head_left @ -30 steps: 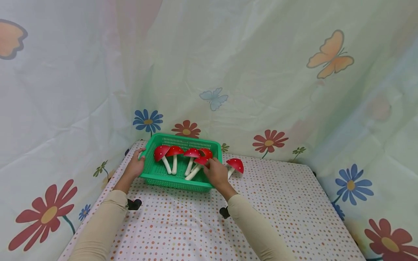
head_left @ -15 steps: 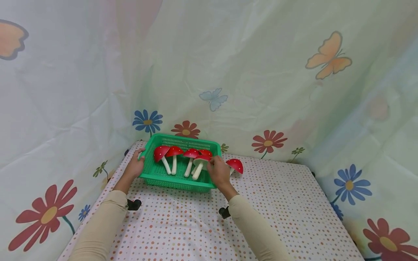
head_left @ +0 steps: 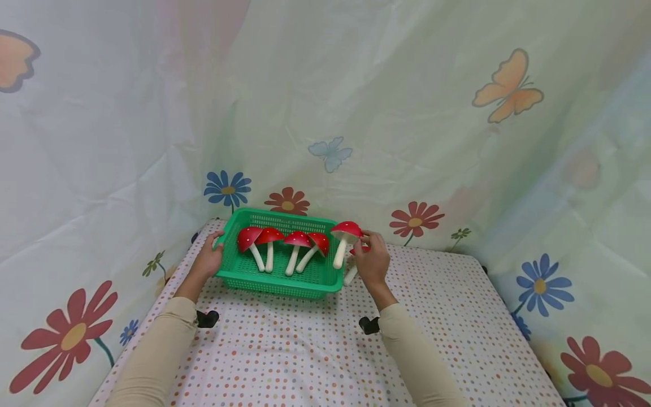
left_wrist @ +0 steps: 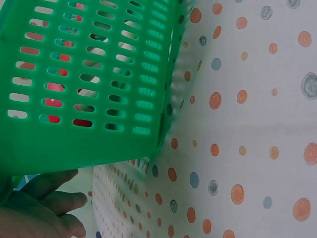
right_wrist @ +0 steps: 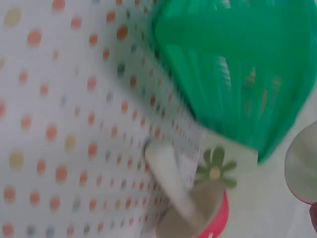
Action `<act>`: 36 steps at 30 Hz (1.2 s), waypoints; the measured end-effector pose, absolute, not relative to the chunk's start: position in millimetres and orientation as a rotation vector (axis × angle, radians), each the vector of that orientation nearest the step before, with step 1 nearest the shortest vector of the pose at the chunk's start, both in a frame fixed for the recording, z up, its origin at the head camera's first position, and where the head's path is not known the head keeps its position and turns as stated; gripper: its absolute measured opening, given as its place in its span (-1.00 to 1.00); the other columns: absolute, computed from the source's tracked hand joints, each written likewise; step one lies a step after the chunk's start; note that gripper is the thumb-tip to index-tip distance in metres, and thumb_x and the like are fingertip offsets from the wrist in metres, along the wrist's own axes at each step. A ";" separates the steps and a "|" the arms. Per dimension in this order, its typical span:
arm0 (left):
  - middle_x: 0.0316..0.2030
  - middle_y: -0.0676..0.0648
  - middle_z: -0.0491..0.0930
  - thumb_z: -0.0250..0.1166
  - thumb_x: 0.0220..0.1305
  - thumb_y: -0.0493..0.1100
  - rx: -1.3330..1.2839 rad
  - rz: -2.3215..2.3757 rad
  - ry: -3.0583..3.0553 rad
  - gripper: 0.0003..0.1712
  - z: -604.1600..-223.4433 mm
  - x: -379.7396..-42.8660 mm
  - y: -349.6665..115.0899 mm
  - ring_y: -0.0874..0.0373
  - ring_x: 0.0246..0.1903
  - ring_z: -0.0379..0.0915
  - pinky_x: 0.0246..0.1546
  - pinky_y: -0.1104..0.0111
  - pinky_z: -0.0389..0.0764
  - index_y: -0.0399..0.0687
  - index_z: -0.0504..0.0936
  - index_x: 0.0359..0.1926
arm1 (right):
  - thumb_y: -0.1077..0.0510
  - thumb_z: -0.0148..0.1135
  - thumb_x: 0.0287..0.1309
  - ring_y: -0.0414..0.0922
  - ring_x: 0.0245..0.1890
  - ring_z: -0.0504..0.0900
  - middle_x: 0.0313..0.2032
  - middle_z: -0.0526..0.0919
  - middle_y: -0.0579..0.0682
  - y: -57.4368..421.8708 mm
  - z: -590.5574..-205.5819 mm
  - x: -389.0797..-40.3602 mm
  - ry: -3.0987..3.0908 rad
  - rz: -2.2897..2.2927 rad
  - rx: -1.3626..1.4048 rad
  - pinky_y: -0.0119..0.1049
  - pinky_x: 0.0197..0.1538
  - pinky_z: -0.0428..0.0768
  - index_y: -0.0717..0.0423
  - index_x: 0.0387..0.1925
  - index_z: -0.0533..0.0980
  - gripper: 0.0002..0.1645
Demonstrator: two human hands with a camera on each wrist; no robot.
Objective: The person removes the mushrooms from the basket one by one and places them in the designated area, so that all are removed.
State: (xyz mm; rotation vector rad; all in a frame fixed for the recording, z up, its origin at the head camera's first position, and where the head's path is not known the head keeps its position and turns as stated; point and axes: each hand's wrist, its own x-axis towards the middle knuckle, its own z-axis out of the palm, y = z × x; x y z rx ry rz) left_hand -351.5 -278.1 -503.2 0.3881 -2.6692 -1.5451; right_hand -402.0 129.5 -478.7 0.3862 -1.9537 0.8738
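Note:
A green plastic basket point(head_left: 280, 287) holds several toy mushrooms point(head_left: 296, 238) with red, white-dotted caps and white stems. My left hand point(head_left: 207, 259) grips the basket's left rim; its fingers point(left_wrist: 62, 201) show below the basket wall in the left wrist view. By the cap's edge, my right hand point(head_left: 373, 261) pinches another toy mushroom point(head_left: 347, 228), raised at the basket's right rim with its stem hanging down. Only part of this held mushroom's cap point(right_wrist: 303, 166) enters the right wrist view. One more mushroom point(right_wrist: 171, 178) lies on the cloth right of the basket, partly hidden behind my right hand in the head view.
A dotted cloth point(head_left: 285, 350) covers the table. Behind and beside it hangs a curtain point(head_left: 407, 141) printed with flowers and butterflies. Basket and loose mushroom are near the table's back edge.
My right hand has lifted a mushroom out of the basket and carried it right, past the rim. My left hand stays on the left rim, and the basket has hardly moved.

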 end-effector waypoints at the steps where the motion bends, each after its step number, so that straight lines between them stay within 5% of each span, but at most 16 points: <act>1: 0.54 -0.34 -0.11 -0.32 0.60 -0.02 0.386 -1.547 -2.667 -0.41 -502.9 -351.3 -278.4 -0.35 0.48 -0.13 0.38 -0.24 0.04 0.16 -0.10 0.56 | 0.33 0.18 0.15 0.05 -0.24 0.74 -0.14 0.70 0.14 135.7 -477.5 -402.9 -1.944 0.877 0.365 -0.09 -0.28 0.72 0.32 -0.37 0.56 -0.92; 14: 0.54 -0.33 -0.13 -0.32 0.60 -0.03 0.366 -1.568 -2.666 -0.41 -502.0 -350.5 -279.8 -0.34 0.50 -0.16 0.40 -0.23 0.01 0.14 -0.11 0.56 | 0.32 0.21 0.16 0.13 -0.09 0.66 -0.06 0.69 0.18 216.9 -507.3 -419.1 -2.082 0.769 -0.032 0.01 -0.19 0.60 0.36 -0.33 0.56 -0.89; 24: 0.54 -0.32 -0.11 -0.32 0.60 -0.01 0.377 -1.553 -2.664 -0.41 -506.4 -354.1 -280.8 -0.35 0.49 -0.14 0.38 -0.25 0.03 0.19 -0.10 0.56 | 0.25 0.11 0.25 0.17 0.01 0.60 0.07 0.62 0.19 233.1 -532.6 -412.0 -2.329 0.793 -0.284 0.07 -0.03 0.51 0.33 -0.26 0.53 -0.82; 36: 0.55 -0.30 -0.12 -0.31 0.60 -0.02 0.381 -1.568 -2.664 -0.41 -505.0 -353.9 -281.9 -0.34 0.49 -0.14 0.38 -0.24 0.04 0.20 -0.10 0.56 | -0.01 0.36 0.21 0.12 -0.18 0.59 -0.19 0.63 0.20 240.7 -546.5 -408.3 -2.480 0.710 -0.290 0.03 -0.15 0.52 0.27 -0.29 0.65 -0.64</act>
